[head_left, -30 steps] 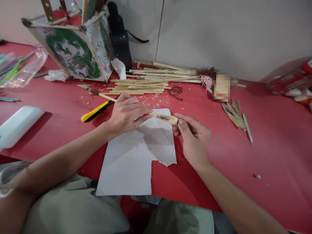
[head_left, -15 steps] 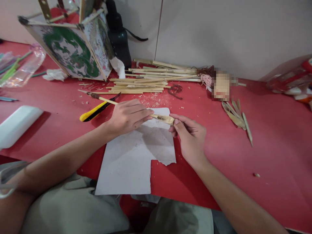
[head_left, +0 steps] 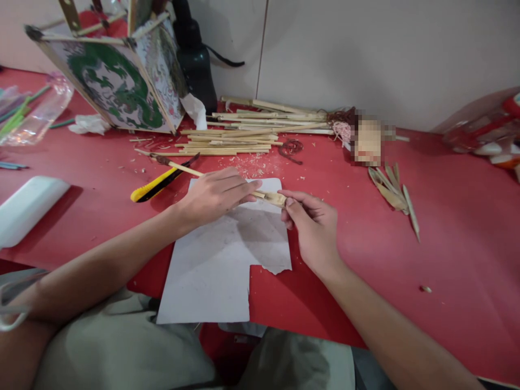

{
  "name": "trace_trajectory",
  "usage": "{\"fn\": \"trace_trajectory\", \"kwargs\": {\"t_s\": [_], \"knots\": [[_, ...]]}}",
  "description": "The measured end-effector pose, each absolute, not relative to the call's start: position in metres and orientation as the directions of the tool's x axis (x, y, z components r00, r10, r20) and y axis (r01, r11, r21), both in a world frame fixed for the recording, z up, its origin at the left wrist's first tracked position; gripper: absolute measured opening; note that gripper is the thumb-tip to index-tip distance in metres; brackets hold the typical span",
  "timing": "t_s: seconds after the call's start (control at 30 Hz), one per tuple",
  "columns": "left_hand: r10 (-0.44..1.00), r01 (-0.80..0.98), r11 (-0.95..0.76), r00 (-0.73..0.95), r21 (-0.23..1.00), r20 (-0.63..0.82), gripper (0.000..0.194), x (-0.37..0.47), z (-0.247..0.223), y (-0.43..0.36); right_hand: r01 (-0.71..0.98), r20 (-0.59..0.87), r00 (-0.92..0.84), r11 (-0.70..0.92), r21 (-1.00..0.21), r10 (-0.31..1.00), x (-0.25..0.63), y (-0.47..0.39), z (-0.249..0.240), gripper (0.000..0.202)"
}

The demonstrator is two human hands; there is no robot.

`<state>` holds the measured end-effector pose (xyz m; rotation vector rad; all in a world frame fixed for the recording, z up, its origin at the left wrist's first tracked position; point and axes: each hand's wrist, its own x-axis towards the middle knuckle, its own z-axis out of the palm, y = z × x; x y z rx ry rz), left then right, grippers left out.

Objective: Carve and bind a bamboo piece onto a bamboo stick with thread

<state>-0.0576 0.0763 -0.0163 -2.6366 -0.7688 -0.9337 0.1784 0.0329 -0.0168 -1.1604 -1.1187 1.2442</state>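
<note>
The left hand (head_left: pixel 221 192) is closed around a thin stick (head_left: pixel 184 168), likely so it does not wobble. The stick slants over the top of the white paper (head_left: pixel 207 281), and its brown tied end points out to the left. At its other end is a pale strip (head_left: pixel 276 199) that looks like dry leaf. The right hand (head_left: pixel 311 222) pinches the tip of this strip between thumb and fingers, perhaps to pull it straight and snug. The paper lies flat under the work, maybe to catch bits. The yellow and black cutter (head_left: pixel 156 181) lies just beside the left hand, easy to grab. More sticks (head_left: pixel 227 142) lie in a pile behind, nearly all side by side, perhaps to stay tidy.
</note>
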Motion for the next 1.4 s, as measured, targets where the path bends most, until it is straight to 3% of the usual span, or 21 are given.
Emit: {"fn": "trace_trajectory", "kwargs": {"t_s": [0.17,0.33,0.63,0.8,1.4], "knots": [[0.43,0.625,-0.778,0.605,-0.065,0.669,0.024,-0.058,-0.015,0.078,-0.281,-0.175,0.08,-0.146,-0.949,0.981,0.184,0.045,-0.016,0.014],[0.417,0.615,-0.788,0.568,-0.03,0.709,0.015,-0.06,-0.014,0.078,-0.344,-0.289,-0.001,-0.272,-0.899,0.957,0.19,0.05,-0.012,0.013],[0.416,0.573,-0.819,0.571,0.02,0.708,0.012,-0.061,-0.022,0.077,-0.263,-0.176,-0.04,-0.181,-0.948,0.984,0.192,0.052,-0.014,0.012],[0.367,0.547,-0.837,0.585,-0.018,0.724,0.013,-0.06,-0.025,0.077,-0.225,-0.161,-0.073,-0.173,-0.959,0.984,0.189,0.051,-0.015,0.014],[0.318,0.531,-0.841,0.636,-0.1,0.703,0.022,-0.061,-0.022,0.071,-0.272,-0.202,-0.072,-0.213,-0.938,0.977,0.182,0.042,-0.013,0.013]]}}
